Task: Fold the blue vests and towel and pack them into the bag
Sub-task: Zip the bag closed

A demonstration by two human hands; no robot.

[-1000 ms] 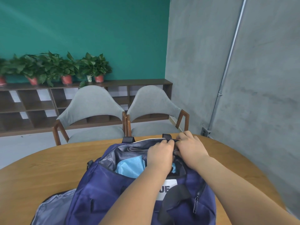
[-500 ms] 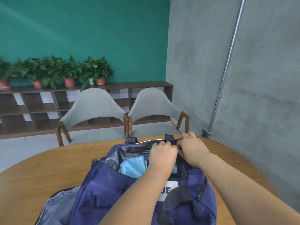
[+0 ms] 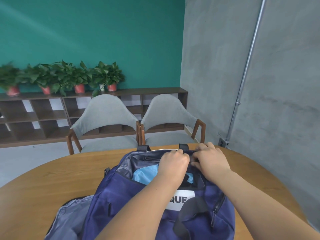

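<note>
While we pinch the far rim of the navy blue fabric bag (image 3: 131, 196) on the wooden table (image 3: 43, 184) with left hand (image 3: 173, 161) and right hand (image 3: 212, 161) side by side, its mouth gapes toward frame left of them, light blue folded cloth (image 3: 145, 174) inside; the left hand is nearer.

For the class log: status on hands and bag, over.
Gripping bag top edge: left hand, right hand. Inside, blue cloth; mouth open. Nothing blocking the opening.

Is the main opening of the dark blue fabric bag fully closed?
No: the mouth of the dark blue fabric bag gapes, showing light blue folded cloth inside.
</note>
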